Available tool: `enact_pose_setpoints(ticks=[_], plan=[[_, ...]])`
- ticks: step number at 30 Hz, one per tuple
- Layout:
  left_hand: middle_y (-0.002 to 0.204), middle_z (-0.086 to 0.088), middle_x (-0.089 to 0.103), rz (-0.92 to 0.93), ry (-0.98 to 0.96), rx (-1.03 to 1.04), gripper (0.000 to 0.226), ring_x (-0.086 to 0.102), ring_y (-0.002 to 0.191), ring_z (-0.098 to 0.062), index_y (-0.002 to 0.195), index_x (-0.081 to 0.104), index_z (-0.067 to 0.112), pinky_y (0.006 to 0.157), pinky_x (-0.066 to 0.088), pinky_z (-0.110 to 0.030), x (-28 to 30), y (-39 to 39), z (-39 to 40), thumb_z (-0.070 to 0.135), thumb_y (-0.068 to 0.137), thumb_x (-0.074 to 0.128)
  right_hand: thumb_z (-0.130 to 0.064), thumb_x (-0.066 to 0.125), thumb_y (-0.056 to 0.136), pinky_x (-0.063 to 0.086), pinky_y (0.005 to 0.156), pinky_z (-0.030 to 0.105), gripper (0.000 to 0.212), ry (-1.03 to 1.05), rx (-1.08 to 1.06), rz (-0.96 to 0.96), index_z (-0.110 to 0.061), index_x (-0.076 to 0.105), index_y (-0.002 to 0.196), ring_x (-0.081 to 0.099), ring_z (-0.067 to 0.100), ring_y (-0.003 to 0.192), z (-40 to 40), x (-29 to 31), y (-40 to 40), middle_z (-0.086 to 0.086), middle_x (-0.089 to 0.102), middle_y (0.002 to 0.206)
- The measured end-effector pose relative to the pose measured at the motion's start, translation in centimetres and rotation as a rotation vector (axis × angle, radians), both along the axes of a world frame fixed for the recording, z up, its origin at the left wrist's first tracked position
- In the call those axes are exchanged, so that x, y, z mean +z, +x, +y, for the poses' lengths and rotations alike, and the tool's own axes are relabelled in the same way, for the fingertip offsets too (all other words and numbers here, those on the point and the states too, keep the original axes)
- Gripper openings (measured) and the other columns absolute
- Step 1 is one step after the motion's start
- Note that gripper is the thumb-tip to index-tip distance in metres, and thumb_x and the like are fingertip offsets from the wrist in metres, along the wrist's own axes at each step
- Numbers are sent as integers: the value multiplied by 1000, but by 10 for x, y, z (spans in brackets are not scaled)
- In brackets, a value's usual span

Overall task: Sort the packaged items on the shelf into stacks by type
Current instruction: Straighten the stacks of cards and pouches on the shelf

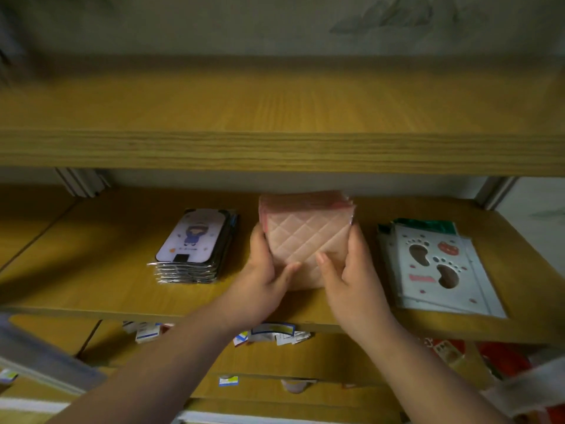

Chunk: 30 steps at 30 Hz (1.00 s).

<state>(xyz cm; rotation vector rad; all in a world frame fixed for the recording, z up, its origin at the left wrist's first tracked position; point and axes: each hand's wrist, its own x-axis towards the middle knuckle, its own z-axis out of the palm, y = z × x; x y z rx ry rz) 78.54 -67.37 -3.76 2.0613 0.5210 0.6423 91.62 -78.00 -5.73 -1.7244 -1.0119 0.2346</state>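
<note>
A stack of pink quilted packets (307, 237) stands in the middle of the wooden shelf (101, 283). My left hand (264, 273) grips its left side with the thumb lying on top. My right hand (348, 273) grips its right side, thumb also on top. To the left lies a stack of clear-wrapped packs (194, 249) with a cartoon figure on the top one. To the right lies a pile of white flat packets (437, 267) printed with footprints, a green-edged packet showing at its back.
An upper wooden shelf board (275, 148) overhangs the stacks closely. Below the working shelf, lower shelves hold several small loose packets (272, 333) and red packaging (501, 359) at the right. A grey flat edge (46, 359) juts in at lower left.
</note>
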Motion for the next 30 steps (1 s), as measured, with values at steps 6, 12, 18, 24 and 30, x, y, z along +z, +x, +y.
enact_pose_setpoints(ticks=[6, 12, 18, 24, 30], plan=[[137, 16, 35, -96, -20, -51, 76, 34, 127, 21, 142, 13, 23, 103, 28, -5, -15, 1, 8, -3, 91, 64, -29, 66, 92, 48, 99, 29, 52, -14, -93, 43, -34, 43, 138, 54, 0, 121, 3, -3, -1, -11, 58, 131], [124, -2, 38, 122, -21, 115, 60, 37, 121, -14, 142, 37, 26, 97, 29, -13, -21, 1, 28, 36, 90, 66, -32, 71, 86, 54, 73, 31, 19, -257, -186, 160, -24, 68, 104, 68, 7, 87, 25, 23, 4, -10, 73, 95], [131, -19, 45, 455, 23, 196, 61, 41, 125, -40, 132, 49, 9, 105, 33, -42, -19, 10, 46, 54, 91, 57, -39, 68, 89, 55, 91, 44, 35, -492, -119, 221, -12, 74, 111, 69, 28, 102, 51, 29, 8, 10, 75, 110], [134, -19, 49, 384, 57, 212, 67, 41, 128, -41, 146, 42, 20, 105, 36, -45, -9, 8, 37, 35, 86, 67, -57, 61, 84, 36, 110, 39, 59, -570, -128, -186, -23, 60, 133, 43, 28, 134, 32, 42, 8, 9, 58, 138], [131, -19, 58, 243, 365, 245, 46, 47, 120, -38, 130, 59, 10, 97, 37, -40, 22, 36, -7, 31, 90, 61, -69, 51, 82, 43, 105, 42, 77, -502, -242, -162, -32, 37, 149, 45, 18, 135, -49, 54, 47, -7, 41, 153]])
